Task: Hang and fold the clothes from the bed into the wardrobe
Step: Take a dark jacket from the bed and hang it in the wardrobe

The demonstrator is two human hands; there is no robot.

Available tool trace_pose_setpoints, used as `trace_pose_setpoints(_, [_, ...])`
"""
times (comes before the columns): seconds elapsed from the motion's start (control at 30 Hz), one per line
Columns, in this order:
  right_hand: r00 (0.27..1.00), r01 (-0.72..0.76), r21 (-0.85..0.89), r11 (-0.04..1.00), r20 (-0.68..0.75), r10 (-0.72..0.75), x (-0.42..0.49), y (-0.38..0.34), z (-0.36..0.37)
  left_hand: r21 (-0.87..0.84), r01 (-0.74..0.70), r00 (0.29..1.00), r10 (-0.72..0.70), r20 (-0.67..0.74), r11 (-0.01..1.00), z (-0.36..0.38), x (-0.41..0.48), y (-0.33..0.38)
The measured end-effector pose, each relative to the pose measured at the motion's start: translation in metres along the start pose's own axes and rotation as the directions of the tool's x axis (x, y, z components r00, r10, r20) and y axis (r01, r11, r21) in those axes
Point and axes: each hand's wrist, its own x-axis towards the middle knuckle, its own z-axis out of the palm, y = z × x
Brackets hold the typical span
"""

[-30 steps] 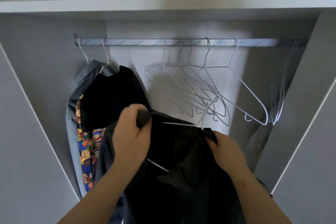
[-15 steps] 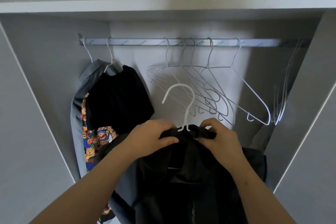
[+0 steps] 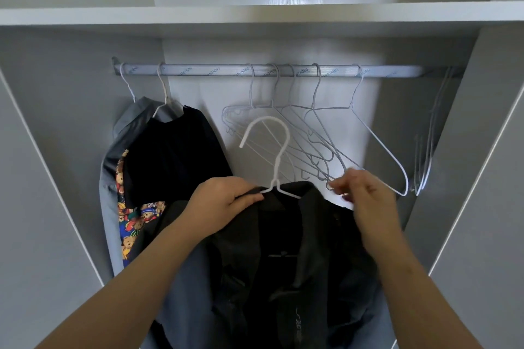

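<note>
A dark jacket (image 3: 286, 252) hangs on a white hanger (image 3: 268, 147) whose hook stands up below the wardrobe rail (image 3: 215, 69), apart from it. My left hand (image 3: 226, 202) grips the jacket's collar and the hanger's left shoulder beside the neck. My right hand (image 3: 365, 198) is off the jacket, just right of the collar. Its fingers are loosely curled beside the lower ends of the empty hangers, and nothing shows plainly between them.
A black garment (image 3: 173, 159), a grey shirt (image 3: 112, 187) and a bear-print cloth (image 3: 134, 224) hang at the rail's left. Several empty wire hangers (image 3: 314, 133) fill the middle, with more hangers (image 3: 425, 150) by the right wall. A white shelf (image 3: 255, 15) runs above.
The hanger's hook came up out of the jacket's collar and rose slightly. My right hand let go of the collar and moved right. The left hand kept its grip.
</note>
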Motion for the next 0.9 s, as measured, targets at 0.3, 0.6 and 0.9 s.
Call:
trace_pose_setpoints(0.3, [0.915, 0.349, -0.412, 0.842, 0.345, -0.21, -0.01, -0.011, 0.039, 0.123, -0.042, 0.997, 0.049, -0.056, 0.991, 0.001, 0.007, 0.012])
trace_pose_setpoints(0.6, [0.818, 0.336, -0.188, 0.923, 0.543, -0.187, 0.005, -0.006, 0.025, 0.093, -0.059, 0.997, 0.063, -0.036, 0.994, 0.0, -0.002, -0.003])
trace_pose_setpoints(0.9, [0.892, 0.23, -0.174, 0.958, 0.431, -0.136, 0.007, -0.001, 0.019, 0.002, -0.103, 0.995, 0.103, -0.02, 0.995, 0.0, 0.004, -0.002])
